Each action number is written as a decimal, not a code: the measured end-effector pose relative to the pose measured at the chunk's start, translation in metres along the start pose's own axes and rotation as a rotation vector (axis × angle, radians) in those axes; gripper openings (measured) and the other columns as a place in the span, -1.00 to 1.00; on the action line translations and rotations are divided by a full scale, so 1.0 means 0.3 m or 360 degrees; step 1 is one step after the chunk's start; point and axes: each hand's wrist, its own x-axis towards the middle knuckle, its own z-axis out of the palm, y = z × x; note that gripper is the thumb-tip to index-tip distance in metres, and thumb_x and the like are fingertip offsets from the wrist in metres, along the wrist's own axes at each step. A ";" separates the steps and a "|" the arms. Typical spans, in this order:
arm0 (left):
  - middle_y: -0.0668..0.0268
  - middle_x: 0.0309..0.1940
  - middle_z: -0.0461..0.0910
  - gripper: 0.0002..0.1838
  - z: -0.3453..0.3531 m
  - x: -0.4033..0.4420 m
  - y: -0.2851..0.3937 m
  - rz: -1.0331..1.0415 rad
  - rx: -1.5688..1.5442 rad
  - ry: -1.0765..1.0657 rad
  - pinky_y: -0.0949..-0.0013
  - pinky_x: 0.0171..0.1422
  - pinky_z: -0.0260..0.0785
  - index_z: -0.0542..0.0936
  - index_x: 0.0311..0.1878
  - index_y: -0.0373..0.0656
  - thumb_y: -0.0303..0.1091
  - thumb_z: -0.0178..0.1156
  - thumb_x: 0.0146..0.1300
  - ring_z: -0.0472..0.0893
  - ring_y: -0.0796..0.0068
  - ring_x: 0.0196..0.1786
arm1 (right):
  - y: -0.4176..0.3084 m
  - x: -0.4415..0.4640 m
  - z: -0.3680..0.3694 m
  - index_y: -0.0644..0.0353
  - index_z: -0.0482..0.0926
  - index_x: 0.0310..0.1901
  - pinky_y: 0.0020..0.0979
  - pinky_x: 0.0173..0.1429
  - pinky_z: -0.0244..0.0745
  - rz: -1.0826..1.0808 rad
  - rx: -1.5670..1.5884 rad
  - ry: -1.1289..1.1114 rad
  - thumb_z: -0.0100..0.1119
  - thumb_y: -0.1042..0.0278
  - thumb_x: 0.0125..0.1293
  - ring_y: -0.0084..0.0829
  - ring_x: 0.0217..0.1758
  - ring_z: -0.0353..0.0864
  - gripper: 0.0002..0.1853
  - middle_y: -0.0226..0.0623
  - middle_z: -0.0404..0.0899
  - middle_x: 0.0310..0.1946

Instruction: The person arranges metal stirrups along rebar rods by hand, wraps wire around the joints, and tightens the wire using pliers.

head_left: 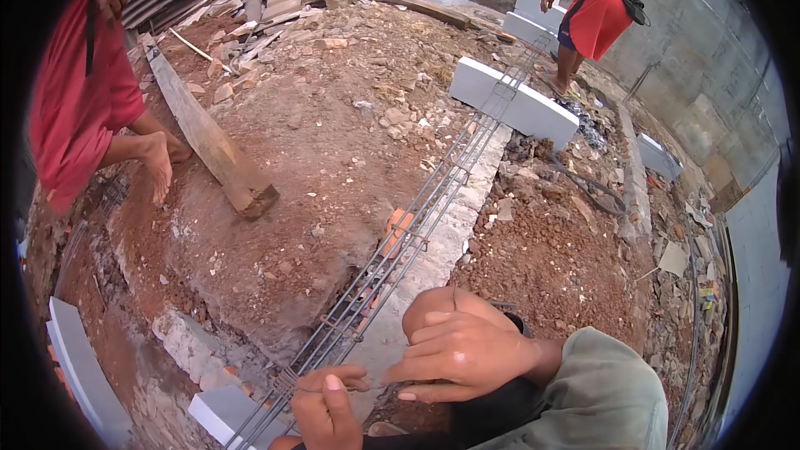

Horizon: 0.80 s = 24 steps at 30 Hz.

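Rebar cage (335, 325) lying over a pale block (546, 117), its near part beside the curled left hand (327, 412), right hand (462, 354) close by (cannot tell what either grips); a knock might shift it, pinching them.

left hand (327, 417): wrist cut off below | rebar cage (338, 327): near end cut off | purple-shirted person (597, 17): head out of frame
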 end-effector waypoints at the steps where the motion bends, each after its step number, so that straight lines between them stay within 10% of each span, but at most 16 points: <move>1: 0.11 -0.41 0.74 -0.46 0.000 0.005 0.001 0.0026 0.0021 -0.0003 0.26 -0.11 0.51 0.73 -0.15 -0.41 -0.16 -0.13 0.63 0.72 0.28 -0.29 | 0.003 -0.002 0.000 0.12 0.67 0.05 -0.24 -0.06 0.37 0.0002 0.0000 0.0000 0.22 0.09 0.53 -0.25 -0.26 0.60 -0.70 -0.32 0.55 -0.43; 24: 0.06 -0.41 0.74 -0.49 0.013 0.020 0.005 0.0190 0.0171 0.0047 0.23 -0.10 0.52 0.73 -0.16 -0.40 -0.19 -0.11 0.65 0.74 0.19 -0.30 | 0.014 -0.020 -0.003 0.13 0.66 0.08 -0.23 -0.06 0.36 0.0016 0.0018 0.0025 0.21 0.08 0.52 -0.22 -0.25 0.60 -0.68 -0.30 0.55 -0.42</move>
